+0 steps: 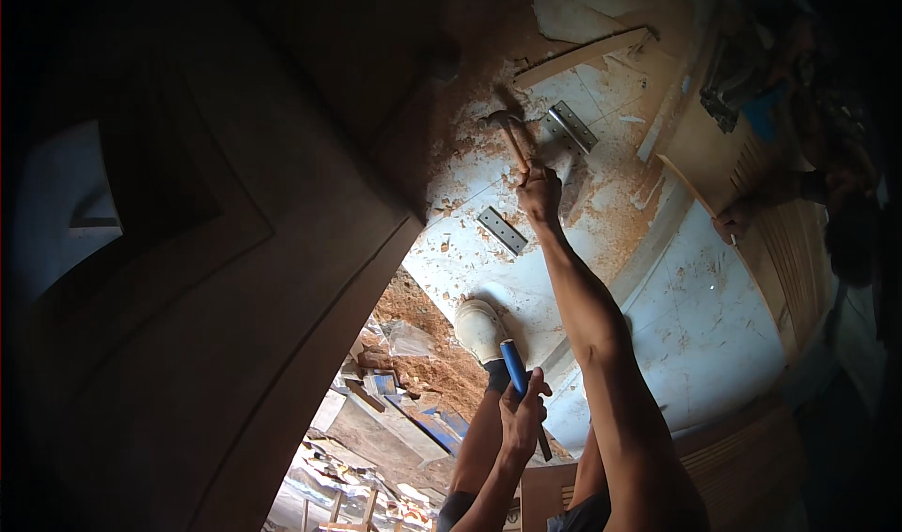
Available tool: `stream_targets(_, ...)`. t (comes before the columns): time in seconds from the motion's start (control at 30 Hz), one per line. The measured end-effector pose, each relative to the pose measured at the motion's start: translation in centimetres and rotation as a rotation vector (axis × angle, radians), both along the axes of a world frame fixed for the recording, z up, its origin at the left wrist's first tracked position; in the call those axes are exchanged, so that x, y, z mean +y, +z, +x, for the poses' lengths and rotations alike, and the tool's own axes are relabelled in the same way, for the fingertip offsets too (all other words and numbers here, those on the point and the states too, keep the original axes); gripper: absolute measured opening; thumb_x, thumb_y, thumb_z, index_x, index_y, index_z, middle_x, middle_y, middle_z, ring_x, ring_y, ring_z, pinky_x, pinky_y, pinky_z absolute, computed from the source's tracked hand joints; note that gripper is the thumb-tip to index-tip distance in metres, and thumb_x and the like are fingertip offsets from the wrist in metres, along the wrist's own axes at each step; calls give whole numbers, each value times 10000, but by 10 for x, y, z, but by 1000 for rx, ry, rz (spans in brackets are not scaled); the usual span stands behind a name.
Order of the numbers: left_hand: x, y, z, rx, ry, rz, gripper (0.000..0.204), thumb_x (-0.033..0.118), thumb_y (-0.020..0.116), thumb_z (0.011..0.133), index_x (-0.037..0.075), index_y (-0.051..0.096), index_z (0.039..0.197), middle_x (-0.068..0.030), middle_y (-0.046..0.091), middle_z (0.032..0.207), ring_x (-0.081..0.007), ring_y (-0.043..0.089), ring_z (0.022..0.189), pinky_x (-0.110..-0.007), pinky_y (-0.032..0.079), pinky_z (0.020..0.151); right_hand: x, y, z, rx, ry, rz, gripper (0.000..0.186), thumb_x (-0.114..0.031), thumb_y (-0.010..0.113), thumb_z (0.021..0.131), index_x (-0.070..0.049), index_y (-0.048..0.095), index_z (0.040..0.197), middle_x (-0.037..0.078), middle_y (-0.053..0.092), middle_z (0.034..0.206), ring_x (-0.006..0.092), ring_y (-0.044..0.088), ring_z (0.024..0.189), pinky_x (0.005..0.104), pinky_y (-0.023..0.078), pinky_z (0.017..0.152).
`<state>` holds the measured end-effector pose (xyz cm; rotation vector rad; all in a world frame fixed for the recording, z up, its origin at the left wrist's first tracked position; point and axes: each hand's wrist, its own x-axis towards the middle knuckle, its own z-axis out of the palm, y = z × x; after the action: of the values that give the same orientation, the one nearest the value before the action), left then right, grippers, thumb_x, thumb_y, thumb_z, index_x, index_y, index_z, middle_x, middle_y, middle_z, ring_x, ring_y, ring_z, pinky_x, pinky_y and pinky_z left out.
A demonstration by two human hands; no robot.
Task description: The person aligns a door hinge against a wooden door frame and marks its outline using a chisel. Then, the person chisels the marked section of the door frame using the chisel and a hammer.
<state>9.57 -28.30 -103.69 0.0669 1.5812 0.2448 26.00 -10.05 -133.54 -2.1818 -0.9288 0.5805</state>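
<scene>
My right hand (pixel 539 192) is closed round the wooden handle of a claw hammer (pixel 514 138), held over the white, dust-strewn floor board (pixel 705 325). A silver hinge (pixel 567 125) lies behind the hammer, and another hinge (pixel 501 231) lies just left of my right forearm. Lower down, my left hand (pixel 522 410) grips a chisel (pixel 514 368) by its blue handle, with the blade pointing down past my fingers. My foot in a pale shoe (pixel 477 328) is just above that hand.
A large dark wooden panel (pixel 235 344) fills the left. At the right, another person's hand (pixel 733 220) touches an upright board (pixel 780 278). A curved wooden strip (pixel 578 55) lies at the back. Wood scraps (pixel 395 400) and shavings litter the ground at lower left.
</scene>
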Motion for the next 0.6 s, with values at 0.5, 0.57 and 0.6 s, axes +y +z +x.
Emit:
stream_targets(0.5, -48, 139, -28, 5, -288, 576, 327, 350, 538, 1036, 40, 551, 1139, 14, 482, 780, -95, 451, 646, -268, 379, 578, -191, 346, -29, 397, 146, -35, 298, -161, 695, 891, -9, 603, 1129, 98, 650, 832, 171, 630, 700, 314, 527, 641)
stream_targets(0.57, -57, 181, -35, 48, -440, 799, 391, 345, 566, 1017, -17, 542, 1163, -44, 525, 828, -177, 504, 728, -330, 439, 668, -234, 399, -33, 376, 114, -147, 274, -239, 679, 902, -27, 637, 1070, 122, 664, 808, 230, 641, 666, 347, 528, 636)
stream_targets(0.6, -57, 197, -37, 33, -458, 826, 393, 344, 578, 1011, -17, 550, 1164, -57, 539, 849, -173, 509, 756, -326, 441, 689, -251, 433, -36, 363, 70, -156, 282, -282, 722, 884, -30, 663, 997, 115, 656, 750, 255, 640, 649, 365, 526, 627)
